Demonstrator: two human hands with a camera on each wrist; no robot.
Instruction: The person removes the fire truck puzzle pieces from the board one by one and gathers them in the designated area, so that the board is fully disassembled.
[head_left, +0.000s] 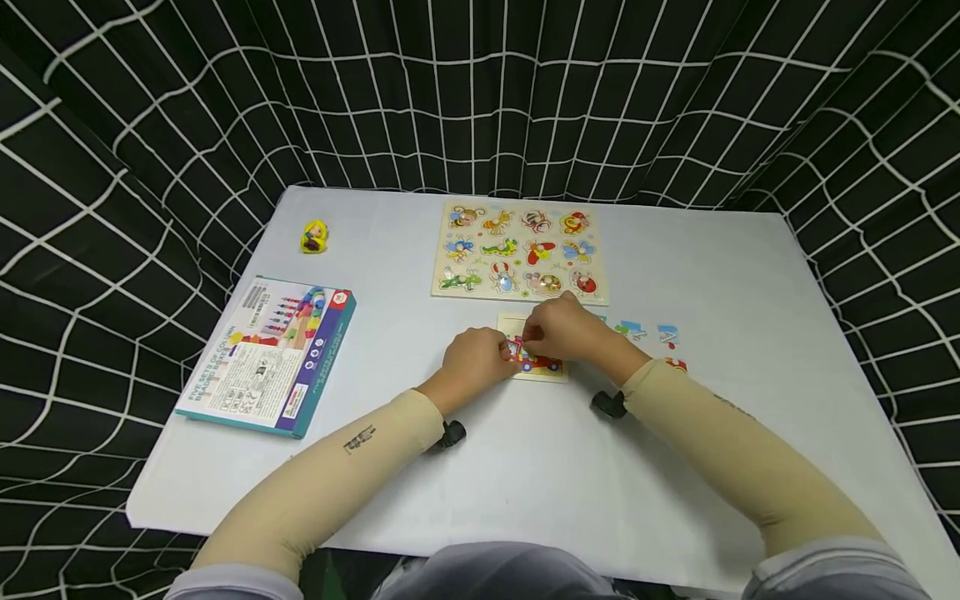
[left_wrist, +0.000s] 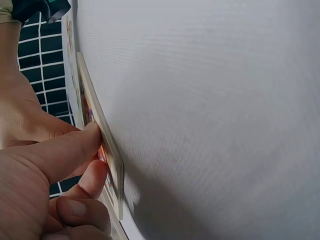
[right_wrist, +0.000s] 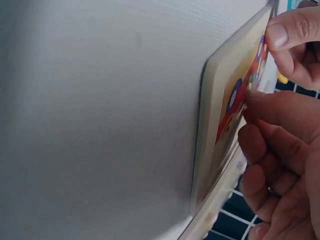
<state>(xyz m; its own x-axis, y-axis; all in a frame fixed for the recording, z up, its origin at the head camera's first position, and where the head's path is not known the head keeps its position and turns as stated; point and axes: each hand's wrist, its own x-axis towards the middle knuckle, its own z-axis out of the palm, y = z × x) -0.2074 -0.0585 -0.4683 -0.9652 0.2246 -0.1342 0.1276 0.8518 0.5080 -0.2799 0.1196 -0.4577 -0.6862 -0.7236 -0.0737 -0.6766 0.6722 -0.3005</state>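
Observation:
My left hand [head_left: 476,358] is at the left side of a small wooden jigsaw board [head_left: 551,378], with bent thumb and forefinger at a colourful puzzle piece [head_left: 513,348]. My right hand [head_left: 564,330] reaches over the board from the right. In the right wrist view its thumb and forefinger pinch something small and red, apparently a puzzle piece [right_wrist: 248,116], against the board's face. Red vehicle artwork with dark wheels [right_wrist: 233,96] shows in the board's lower part. The fingers hide much of the upper picture.
Loose puzzle pieces [head_left: 632,328] lie right of the board, some partly behind my right arm. A larger insect peg puzzle [head_left: 437,283] lies just beyond. At the left are a boxed bead set [head_left: 262,358] and a small yellow figure [head_left: 314,237]. Netted black cloth [head_left: 480,108] surrounds the white table.

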